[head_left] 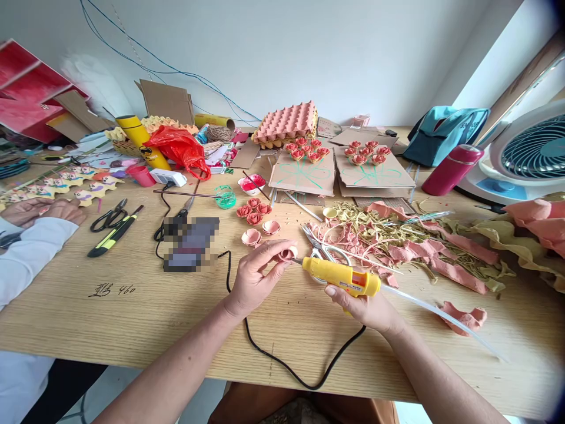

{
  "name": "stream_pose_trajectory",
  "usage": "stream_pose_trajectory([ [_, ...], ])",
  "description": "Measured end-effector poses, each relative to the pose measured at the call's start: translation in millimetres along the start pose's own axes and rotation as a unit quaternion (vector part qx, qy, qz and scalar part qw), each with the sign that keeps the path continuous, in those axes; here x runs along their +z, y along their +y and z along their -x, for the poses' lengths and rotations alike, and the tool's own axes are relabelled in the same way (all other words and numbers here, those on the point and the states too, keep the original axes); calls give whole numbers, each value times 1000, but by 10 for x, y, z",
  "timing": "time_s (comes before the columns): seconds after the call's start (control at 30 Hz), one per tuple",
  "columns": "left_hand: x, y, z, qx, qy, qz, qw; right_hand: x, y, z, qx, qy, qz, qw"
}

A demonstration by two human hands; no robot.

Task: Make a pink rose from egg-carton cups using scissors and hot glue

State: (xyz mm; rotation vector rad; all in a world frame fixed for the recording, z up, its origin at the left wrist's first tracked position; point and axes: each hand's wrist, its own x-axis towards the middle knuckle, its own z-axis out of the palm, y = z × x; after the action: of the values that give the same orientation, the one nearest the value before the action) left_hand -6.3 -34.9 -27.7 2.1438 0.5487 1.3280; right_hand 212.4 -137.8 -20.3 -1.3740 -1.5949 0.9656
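Pinched in the fingers of my left hand point(256, 277) is a small curled pink paper-pulp piece point(288, 253), partly hidden by the fingertips. My right hand point(364, 306) is wrapped round a yellow hot glue gun point(339, 275), whose nozzle points left and reaches the pink piece; I cannot tell if they touch. A long clear glue stick point(441, 315) sticks out of the gun's back end. Just beyond my hands lie pink pulp cups point(251, 237) and several small pink flowers point(253, 209). White-handled scissors point(324, 250) rest behind the gun.
Pink and olive pulp scraps point(397, 241) are heaped at right. Cardboard squares point(302, 174) with flowers stand behind, near egg trays point(285, 123). A black cord point(282, 362) loops before me. At left are a co-worker's hands point(53, 212), a utility knife point(115, 232) and a phone-like blurred object point(192, 244).
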Motion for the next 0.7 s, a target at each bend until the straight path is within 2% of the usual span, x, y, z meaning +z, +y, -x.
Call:
stream_pose_trajectory([
  [0.13,-10,21,-14,21,8,-37,999,-1,-43,-24,-61,17,35,997],
  [0.37,-8,87,-43,0,18,-46,999,8,-72,-47,-80,20,24,996],
  [0.53,19,73,-22,-67,21,33,997,12,-57,-46,-65,20,12,998],
  [0.7,43,69,-56,-145,43,128,980,9,-20,-24,-17,24,-18,999],
])
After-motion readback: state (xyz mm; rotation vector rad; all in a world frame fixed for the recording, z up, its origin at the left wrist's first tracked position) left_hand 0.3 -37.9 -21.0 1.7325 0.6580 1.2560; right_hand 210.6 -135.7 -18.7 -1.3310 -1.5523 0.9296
